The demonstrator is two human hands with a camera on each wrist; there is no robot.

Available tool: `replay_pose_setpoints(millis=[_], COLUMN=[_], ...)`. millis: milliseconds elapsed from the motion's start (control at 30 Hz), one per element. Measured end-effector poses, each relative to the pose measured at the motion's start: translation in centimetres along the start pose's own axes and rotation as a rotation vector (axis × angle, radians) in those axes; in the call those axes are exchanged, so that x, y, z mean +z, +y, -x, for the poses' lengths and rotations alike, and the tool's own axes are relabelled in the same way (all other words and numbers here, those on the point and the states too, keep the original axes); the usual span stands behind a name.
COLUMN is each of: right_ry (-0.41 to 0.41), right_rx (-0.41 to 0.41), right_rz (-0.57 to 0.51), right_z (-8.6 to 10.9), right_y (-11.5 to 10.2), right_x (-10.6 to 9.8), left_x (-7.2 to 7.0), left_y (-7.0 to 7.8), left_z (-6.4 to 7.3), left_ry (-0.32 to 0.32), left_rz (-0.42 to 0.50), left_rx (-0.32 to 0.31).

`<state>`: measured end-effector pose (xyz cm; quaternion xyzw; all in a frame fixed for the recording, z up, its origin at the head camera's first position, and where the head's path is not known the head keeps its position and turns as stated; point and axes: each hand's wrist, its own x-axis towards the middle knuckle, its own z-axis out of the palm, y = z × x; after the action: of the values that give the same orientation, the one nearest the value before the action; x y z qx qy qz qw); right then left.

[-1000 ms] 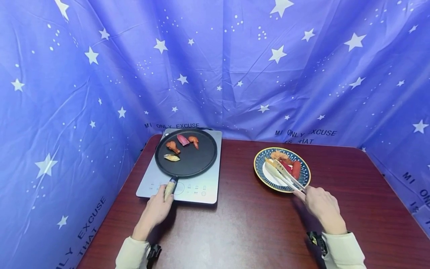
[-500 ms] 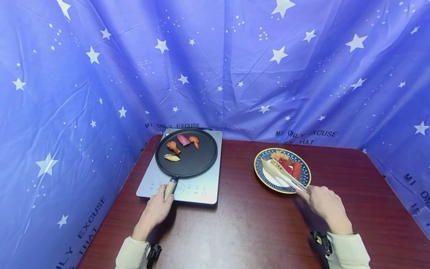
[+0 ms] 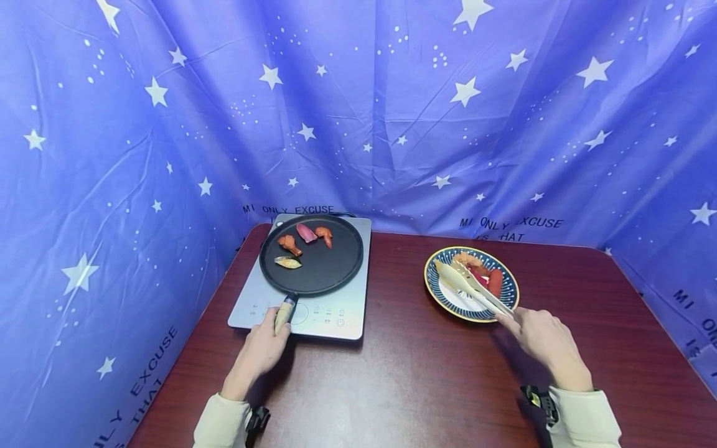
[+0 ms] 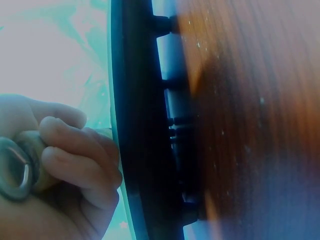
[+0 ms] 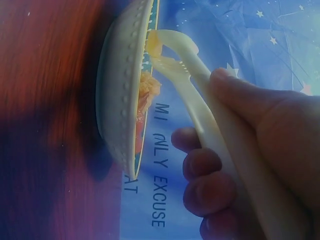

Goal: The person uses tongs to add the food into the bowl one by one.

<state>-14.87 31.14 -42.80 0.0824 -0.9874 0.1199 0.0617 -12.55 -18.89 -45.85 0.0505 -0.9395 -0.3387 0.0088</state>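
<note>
My left hand (image 3: 260,351) grips the light handle (image 3: 284,314) of a flat black pan (image 3: 330,267). On the pan lie a drumstick (image 3: 289,244), a pink slice (image 3: 307,233), a chicken wing (image 3: 324,235) and a small yellowish piece (image 3: 288,262). At the right, my right hand (image 3: 546,342) holds cream-coloured tongs (image 3: 480,292), their ends over a blue-patterned plate (image 3: 432,292). In the right wrist view, an orange-yellow food piece (image 5: 154,45) is by the tong tips; whether they pinch it, I cannot tell. A red sausage (image 3: 495,283) and a breaded piece (image 3: 467,258) lie on the plate.
The pan sits on a silver induction cooker (image 3: 347,317) at the table's left. A reddish-brown table (image 3: 403,348) stretches between cooker and plate. Blue star-patterned curtain (image 3: 392,124) hangs behind and along the sides.
My right hand has shifted slightly right and toward me. The tong ends have moved a little over the plate, and their arms look differently turned. My left hand and the pan stay put.
</note>
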Motion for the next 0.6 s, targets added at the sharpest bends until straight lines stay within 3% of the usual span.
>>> replay_pose_setpoints(millis=[600], right_ry=[0.059], right_rx=[-0.007], right_rz=[-0.020], right_z=[0.08], right_y=[-0.29], right_x=[-0.48], left_x=[-0.02], left_y=[-0.04], left_z=[-0.04], left_ry=[-0.003], left_rz=[-0.002], left_rx=[-0.005])
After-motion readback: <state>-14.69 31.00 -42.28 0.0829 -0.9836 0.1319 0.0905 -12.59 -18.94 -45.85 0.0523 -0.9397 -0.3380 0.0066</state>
